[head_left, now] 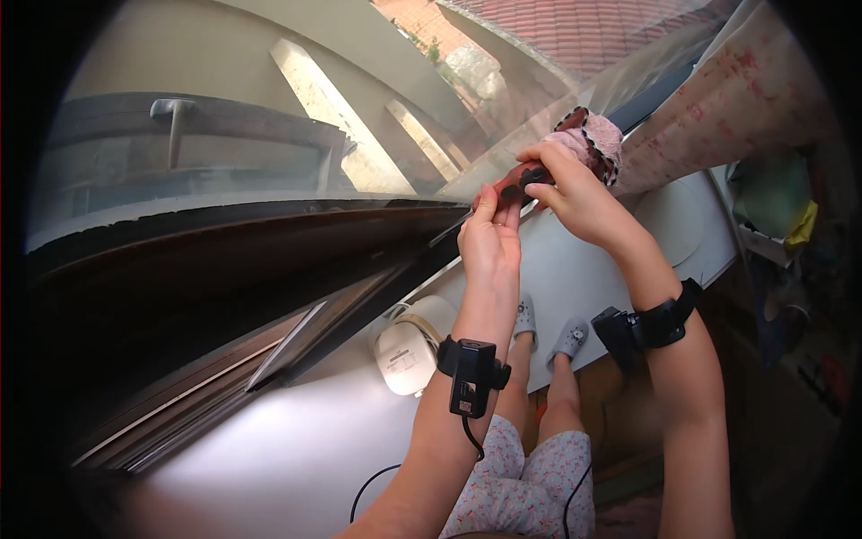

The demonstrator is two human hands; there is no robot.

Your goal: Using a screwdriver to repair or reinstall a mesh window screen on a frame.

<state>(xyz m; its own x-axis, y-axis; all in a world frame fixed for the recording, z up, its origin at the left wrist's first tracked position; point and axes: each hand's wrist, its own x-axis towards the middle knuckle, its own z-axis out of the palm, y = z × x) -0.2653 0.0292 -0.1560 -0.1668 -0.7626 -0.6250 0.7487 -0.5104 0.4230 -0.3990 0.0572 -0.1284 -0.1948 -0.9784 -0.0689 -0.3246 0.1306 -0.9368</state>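
Observation:
My left hand [491,235] is closed around the lower end of a dark red handle [508,189] with black parts, the thumb laid along it. My right hand [577,198] grips the same handle farther up, with its thumb and fingers by a black part. Just beyond my right fingers is a pink cloth [600,135] with a black-and-white edging; how it joins the handle is hidden. Both hands are at the window, over the far end of the white surface.
To the left stands a dark-framed window [359,211] with a grey handle [172,112] on its pane. A white appliance [406,355] sits on the white surface [296,431]. A flowered curtain [718,117] hangs at the right, above a yellow item [802,225].

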